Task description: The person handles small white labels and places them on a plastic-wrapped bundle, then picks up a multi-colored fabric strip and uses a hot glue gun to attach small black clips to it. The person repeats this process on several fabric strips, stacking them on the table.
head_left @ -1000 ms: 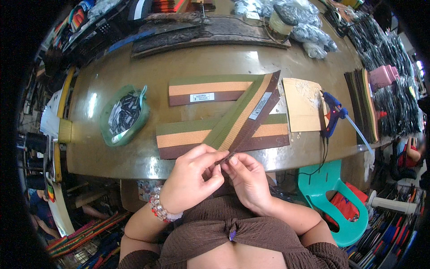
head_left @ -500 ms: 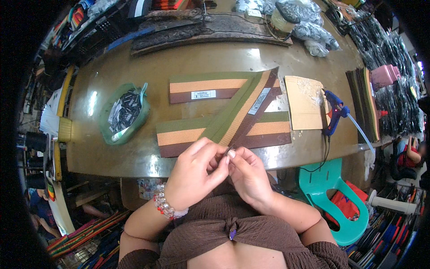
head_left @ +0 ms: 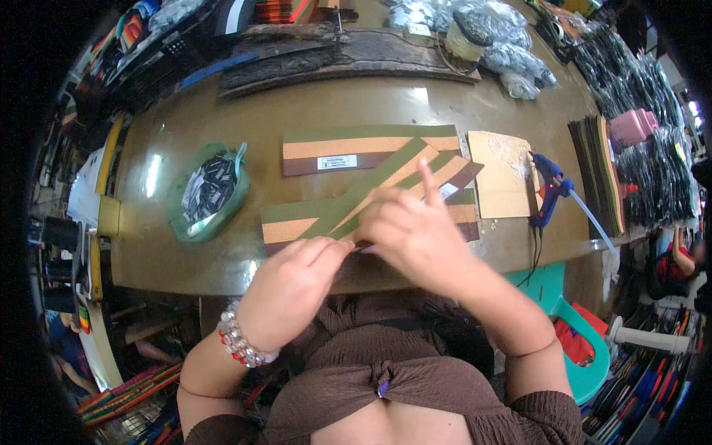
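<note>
Left hand: the left hand (head_left: 293,285) has its fingers curled, pinching the near end of the diagonal striped strap (head_left: 386,184).
Right hand: the right hand (head_left: 411,226) is loosely bent on that end, index finger raised; what it grips is hidden.
Strap: it lies slanted across 2 flat striped bands (head_left: 348,148) on the table (head_left: 297,104).
Risk: a sideways tug could skew the stacked bands.
Nearby: blue glue gun (head_left: 549,185) to the right.

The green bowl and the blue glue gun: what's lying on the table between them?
In the head view, striped olive, orange and brown webbing strips and a tan card sheet lie between green bowl and glue gun.
</note>
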{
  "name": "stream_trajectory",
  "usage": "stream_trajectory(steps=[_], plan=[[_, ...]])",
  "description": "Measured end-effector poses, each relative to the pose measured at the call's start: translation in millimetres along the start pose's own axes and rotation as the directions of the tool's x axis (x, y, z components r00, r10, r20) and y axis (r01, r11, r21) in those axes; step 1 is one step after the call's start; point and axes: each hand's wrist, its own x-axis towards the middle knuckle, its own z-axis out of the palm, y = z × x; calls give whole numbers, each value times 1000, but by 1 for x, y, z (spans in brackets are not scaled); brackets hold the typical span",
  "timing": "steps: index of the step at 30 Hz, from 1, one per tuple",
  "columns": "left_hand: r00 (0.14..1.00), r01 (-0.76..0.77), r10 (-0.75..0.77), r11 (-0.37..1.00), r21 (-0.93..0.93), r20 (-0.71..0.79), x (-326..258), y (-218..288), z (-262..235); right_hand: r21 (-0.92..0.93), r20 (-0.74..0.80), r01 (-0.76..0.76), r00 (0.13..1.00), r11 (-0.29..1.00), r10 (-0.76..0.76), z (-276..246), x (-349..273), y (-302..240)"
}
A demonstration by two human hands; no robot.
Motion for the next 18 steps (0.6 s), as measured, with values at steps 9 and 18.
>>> stream_trajectory(steps=[9, 18], plan=[[939, -238, 218, 970, -45, -267, 12, 15, 34, -49, 307, -91, 946, 995, 102, -55, 51, 53], [988, 47, -23, 986, 162, -151, 27, -38, 80, -178, 212, -115, 965, 977, 153, -124, 78, 67]])
